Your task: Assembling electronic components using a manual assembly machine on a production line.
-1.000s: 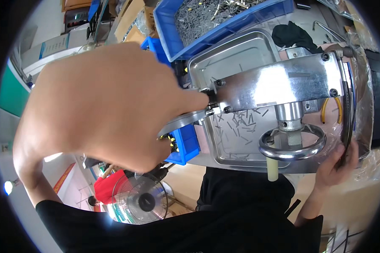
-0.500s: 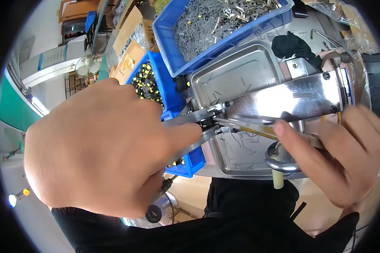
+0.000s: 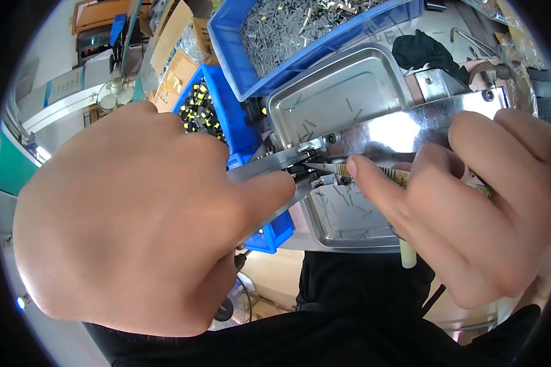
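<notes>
My left hand is closed at the left end of a shiny metal fixture. One fingertip rests against a small black part between two metal rails; most of its other fingers are hidden behind the hand. My right hand is closed around tweezers with a ribbed grip. Their pointed tip reaches the small black part, close to my left fingertip. Beneath the fixture lies a shallow metal tray with several thin dark pieces in it.
A large blue bin full of thin grey pieces stands at the back. Left of the tray, a smaller blue bin holds black-and-yellow parts. Another blue bin sits below the fixture. A black cloth and a hex key lie at the back right.
My right hand has moved left and closed its grip on the tweezers, whose two arms were apart before. My left fingertip stays at the small black part. The view has shifted slightly.
</notes>
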{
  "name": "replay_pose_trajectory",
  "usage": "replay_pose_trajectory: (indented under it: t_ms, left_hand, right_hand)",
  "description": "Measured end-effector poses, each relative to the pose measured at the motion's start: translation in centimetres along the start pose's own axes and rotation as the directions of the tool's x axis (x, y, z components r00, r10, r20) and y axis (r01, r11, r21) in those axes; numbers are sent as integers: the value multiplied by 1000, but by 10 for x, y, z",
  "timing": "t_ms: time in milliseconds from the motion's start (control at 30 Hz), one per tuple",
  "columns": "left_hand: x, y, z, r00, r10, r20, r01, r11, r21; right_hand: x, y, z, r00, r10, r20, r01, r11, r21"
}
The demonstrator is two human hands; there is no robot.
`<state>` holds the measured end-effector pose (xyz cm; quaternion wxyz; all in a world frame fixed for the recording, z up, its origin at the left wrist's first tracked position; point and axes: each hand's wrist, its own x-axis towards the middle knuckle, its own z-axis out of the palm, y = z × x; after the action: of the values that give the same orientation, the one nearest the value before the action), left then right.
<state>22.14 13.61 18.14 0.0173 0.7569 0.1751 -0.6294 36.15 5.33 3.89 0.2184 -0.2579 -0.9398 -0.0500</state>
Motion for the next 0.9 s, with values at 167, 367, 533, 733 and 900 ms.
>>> replay_pose_trajectory:
  t_ms: [167,367,533,733,900]
  left_hand:
    - [6,-4,7,997,40,-66,-36,997,63]
    - [11,-15,11,997,75,-21,-74,997,9]
    - [9,-7,9,996,67,-61,-66,998,23]
    - [13,-12,7,999,38,5,-38,999,6]
    - [15,-10,2,999,28,44,-27,1000,-10]
  right_hand:
    - [9,-11,2,996,42,-77,-58,971,-231]
    - [9,-17,25,958,112,-266,-157,976,-152]
    - [0,-26,41,903,201,-379,-258,961,-104]
    - [-4,-31,46,903,221,-368,-260,964,-59]
    - [-9,-33,31,943,237,-232,-254,966,-45]
